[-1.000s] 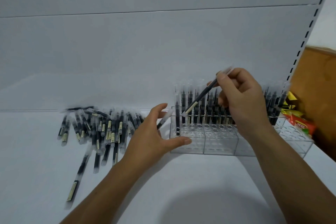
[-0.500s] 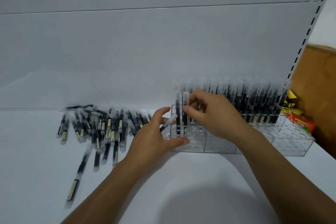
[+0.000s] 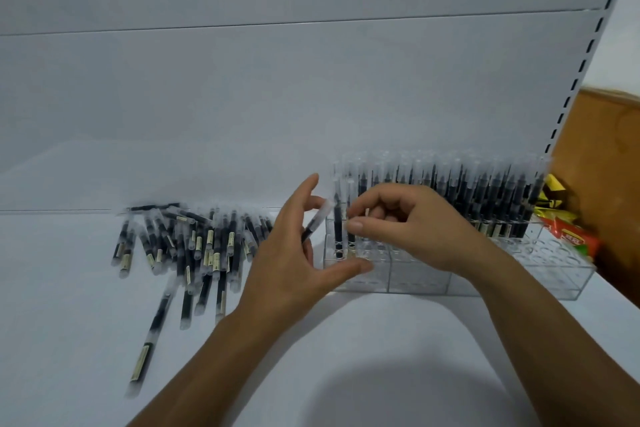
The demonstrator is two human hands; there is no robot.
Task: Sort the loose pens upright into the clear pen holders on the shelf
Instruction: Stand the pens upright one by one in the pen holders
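Currently the right hand [image 3: 408, 229] pinches an upright pen [image 3: 351, 238] in curled fingers, apparently seating it in a hole of the clear pen holder [image 3: 415, 279] just beneath. The left hand [image 3: 294, 253] holds a spare pen [image 3: 317, 224] tilted between its fingers, with its thumb on the holder's front, likely to steady it. Loose pens [image 3: 194, 243] lie left of that hand on the shelf [image 3: 381, 374]. Blur hides the exact hole, and the right hand covers some of the standing pens [image 3: 485, 198].

No readable text on pens [image 3: 194, 246] or packet [image 3: 575, 239]
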